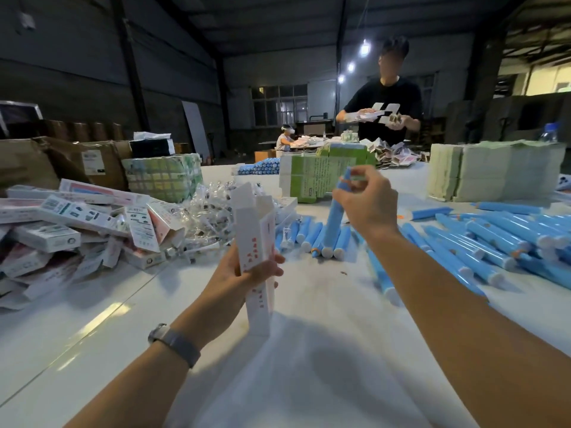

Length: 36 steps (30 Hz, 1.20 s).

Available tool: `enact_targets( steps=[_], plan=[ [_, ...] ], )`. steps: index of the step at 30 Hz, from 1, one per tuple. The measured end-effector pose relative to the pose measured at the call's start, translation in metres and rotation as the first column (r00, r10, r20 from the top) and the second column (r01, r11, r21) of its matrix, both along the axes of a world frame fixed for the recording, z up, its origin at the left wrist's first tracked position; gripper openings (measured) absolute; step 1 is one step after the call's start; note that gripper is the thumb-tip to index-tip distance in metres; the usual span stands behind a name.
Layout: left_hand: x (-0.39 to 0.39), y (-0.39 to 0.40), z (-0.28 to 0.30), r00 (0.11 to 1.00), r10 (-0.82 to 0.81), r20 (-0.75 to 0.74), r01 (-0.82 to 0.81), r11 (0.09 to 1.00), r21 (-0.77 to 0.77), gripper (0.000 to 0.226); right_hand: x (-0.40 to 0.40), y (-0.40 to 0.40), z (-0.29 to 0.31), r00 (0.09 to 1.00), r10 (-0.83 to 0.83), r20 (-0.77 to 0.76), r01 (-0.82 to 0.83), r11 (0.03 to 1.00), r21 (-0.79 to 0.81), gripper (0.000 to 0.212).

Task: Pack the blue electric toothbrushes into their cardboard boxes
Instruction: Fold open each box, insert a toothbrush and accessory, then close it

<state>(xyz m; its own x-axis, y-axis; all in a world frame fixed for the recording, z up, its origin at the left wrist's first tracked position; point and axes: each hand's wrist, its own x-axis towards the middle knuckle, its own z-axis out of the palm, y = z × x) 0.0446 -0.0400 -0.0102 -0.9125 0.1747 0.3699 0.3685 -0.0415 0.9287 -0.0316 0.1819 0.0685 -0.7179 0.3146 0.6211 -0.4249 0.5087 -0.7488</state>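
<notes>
My left hand (247, 273) grips a tall white cardboard box (256, 242) upright, its top flaps open. To its right and higher, my right hand (367, 202) holds a blue electric toothbrush (335, 217) near its upper end, white base pointing down, above the table. The brush is apart from the box. More blue toothbrushes lie in a row (309, 236) behind the box and in a big heap (494, 236) at the right.
A pile of packed white boxes (71, 230) fills the left. Bagged brush heads (207, 217) lie behind the held box. Green flat cartons (312, 177) and pale stacks (494, 171) stand further back. A person in black (383, 109) works across the white table (309, 350).
</notes>
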Motion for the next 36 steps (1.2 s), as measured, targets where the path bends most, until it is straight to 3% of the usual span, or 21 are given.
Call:
enact_targets(
  steps=[3,6,8,10,11,14,16,22,26,29,36],
  plan=[
    [0.006,0.006,0.002,0.999,-0.02,0.038,0.018,0.999,0.041,0.07,0.021,-0.02,0.026,0.961,0.181,-0.208,-0.239,0.923,-0.303,0.029],
    [0.008,0.008,0.003,0.999,-0.03,0.03,0.029,0.998,0.047,0.062,0.043,-0.033,0.047,0.876,0.317,-0.363,-0.468,0.742,-0.481,0.018],
    [0.008,0.007,0.003,0.999,-0.034,0.028,0.033,0.999,0.038,0.061,0.056,-0.042,0.054,0.791,0.436,-0.428,-0.611,0.58,-0.538,0.021],
    [0.009,0.005,0.003,0.999,-0.046,0.027,0.045,0.999,0.028,0.061,0.067,-0.053,0.056,0.73,0.508,-0.457,-0.683,0.514,-0.519,0.026],
    [0.009,0.004,0.003,0.998,-0.05,0.025,0.049,0.999,0.024,0.061,0.072,-0.058,0.055,0.723,0.516,-0.458,-0.69,0.54,-0.481,0.027],
    [0.011,0.005,0.004,0.997,-0.07,0.023,0.069,0.997,0.031,0.06,0.079,-0.068,0.049,0.756,0.448,-0.477,-0.61,0.746,-0.266,0.031],
    [0.012,0.005,0.005,0.996,-0.08,0.026,0.079,0.996,0.04,0.061,0.079,-0.069,0.047,0.767,0.432,-0.475,-0.568,0.802,-0.187,0.034],
    [0.012,0.004,0.006,0.996,-0.071,0.046,0.071,0.997,-0.002,0.068,0.071,-0.072,0.034,0.778,0.581,-0.239,-0.565,0.813,0.14,0.045],
    [0.011,-0.003,0.006,0.996,-0.061,0.07,0.058,0.997,0.053,0.072,0.065,-0.075,0.02,0.802,0.573,-0.169,-0.508,0.803,0.311,0.038],
    [0.009,-0.008,0.007,0.996,-0.045,0.083,0.043,0.999,0.031,0.072,0.06,-0.075,0.013,0.814,0.562,-0.146,-0.491,0.8,0.346,0.018],
    [0.012,-0.014,0.012,0.996,-0.042,0.084,0.044,0.999,-0.023,0.064,0.053,-0.076,0.006,0.809,0.582,-0.083,-0.529,0.782,0.331,0.022]
  ],
)
